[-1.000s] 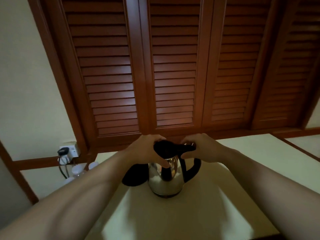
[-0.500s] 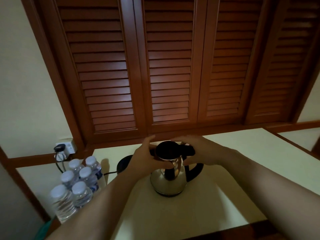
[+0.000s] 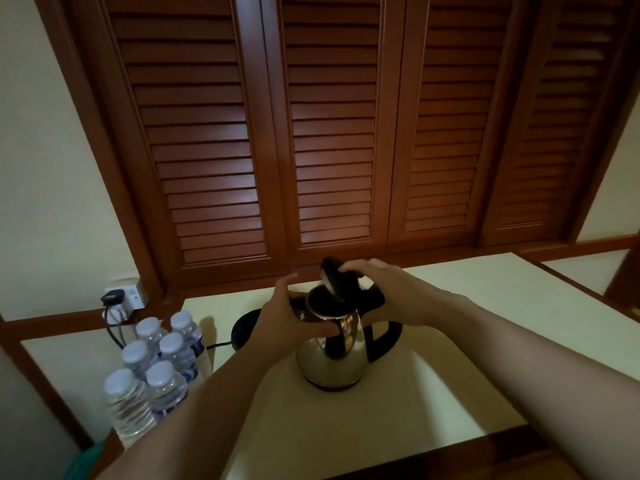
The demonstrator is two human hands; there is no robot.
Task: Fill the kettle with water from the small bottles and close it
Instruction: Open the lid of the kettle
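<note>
While lifting the lid (image 3: pixel 337 280) clear, keep the kettle (image 3: pixel 334 351) pinned to the table (image 3: pixel 485 341) so it neither slides nor tips. From the head view, the only one: left hand (image 3: pixel 289 317) wrapped round the upper body of the kettle just under the rim, fingers closed on the metal; right hand (image 3: pixel 388 292) above the opening, fingertips clamped on the black lid, which sits tilted up and mostly off the mouth, pale underside showing. Kettle upright near the middle of the table, handle (image 3: pixel 384 337) turned to the right, off its black base (image 3: pixel 247 329), which lies just behind and to the left with a cord running toward the wall socket (image 3: pixel 123 296). Small bottles (image 3: pixel 157 368) grouped at the left edge of the table, caps on, near the kettle but not touching it. Probably best to raise the lid straight up until fully free, then set it down on bare table to the right, well apart from the bottles, underside kept off the surface if possible. Hard to tell whether the lid is hinged or loose; if hinged, swing it back rather than pulling. Worth holding the body steady until the lid is parked, then reaching left for the nearest bottle. No water visible inside; too dark to judge.
</note>
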